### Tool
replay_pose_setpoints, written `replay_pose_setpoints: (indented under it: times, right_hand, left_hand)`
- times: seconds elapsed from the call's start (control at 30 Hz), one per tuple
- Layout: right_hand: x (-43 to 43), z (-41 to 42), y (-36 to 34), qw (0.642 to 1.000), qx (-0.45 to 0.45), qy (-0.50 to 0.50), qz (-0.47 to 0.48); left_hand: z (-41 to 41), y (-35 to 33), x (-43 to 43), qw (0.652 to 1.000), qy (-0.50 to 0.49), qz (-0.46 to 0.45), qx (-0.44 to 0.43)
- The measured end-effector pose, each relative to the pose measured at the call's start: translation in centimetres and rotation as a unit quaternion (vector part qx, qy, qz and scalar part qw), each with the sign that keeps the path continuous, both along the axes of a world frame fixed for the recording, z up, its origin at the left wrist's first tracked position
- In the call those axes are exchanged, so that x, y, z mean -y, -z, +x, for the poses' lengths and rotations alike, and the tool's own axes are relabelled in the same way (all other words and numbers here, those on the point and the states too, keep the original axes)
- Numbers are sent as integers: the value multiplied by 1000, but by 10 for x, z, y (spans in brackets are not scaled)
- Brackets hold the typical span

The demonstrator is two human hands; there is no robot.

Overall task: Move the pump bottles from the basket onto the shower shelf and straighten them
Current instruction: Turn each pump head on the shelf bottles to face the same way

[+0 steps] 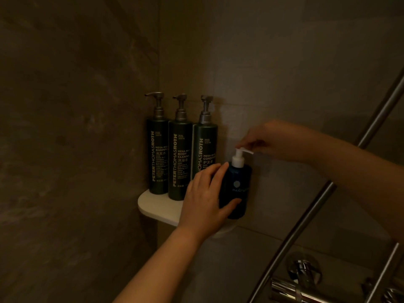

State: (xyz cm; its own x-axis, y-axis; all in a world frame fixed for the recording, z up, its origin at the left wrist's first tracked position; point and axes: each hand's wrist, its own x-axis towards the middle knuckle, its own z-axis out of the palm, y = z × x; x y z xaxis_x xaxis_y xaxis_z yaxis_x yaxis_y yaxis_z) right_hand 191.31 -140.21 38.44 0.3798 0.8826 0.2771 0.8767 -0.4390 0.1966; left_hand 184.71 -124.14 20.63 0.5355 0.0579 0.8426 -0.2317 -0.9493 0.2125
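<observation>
Three tall dark green pump bottles stand upright in a row on the white corner shelf (153, 206): shampoo (157, 158), body cleanser (179, 162) and conditioner (204, 149). A shorter dark blue bottle (237, 184) with a white pump (239, 155) stands at the shelf's right end. My left hand (205, 197) wraps the blue bottle's body from the left. My right hand (271, 139) pinches the white pump head from above. No basket is in view.
Dark stone tile walls meet in the corner behind the shelf. A chrome shower rail (323, 193) runs diagonally at the right. Chrome tap fittings (303, 278) sit at the lower right.
</observation>
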Motion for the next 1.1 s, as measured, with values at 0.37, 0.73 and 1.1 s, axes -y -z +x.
replay_pose_setpoints:
  times: [0.37, 0.73, 1.1]
  right_hand:
    - [-6, -6, 3, 998, 55, -22, 2]
    - [-5, -6, 9, 997, 52, -49, 13]
    - [-14, -3, 9, 998, 57, -18, 21]
  left_hand:
    - [-3, -5, 3, 1000, 9, -17, -2]
    - [-1, -3, 3, 999, 16, -27, 2]
    - [-1, -2, 2, 999, 12, -31, 8]
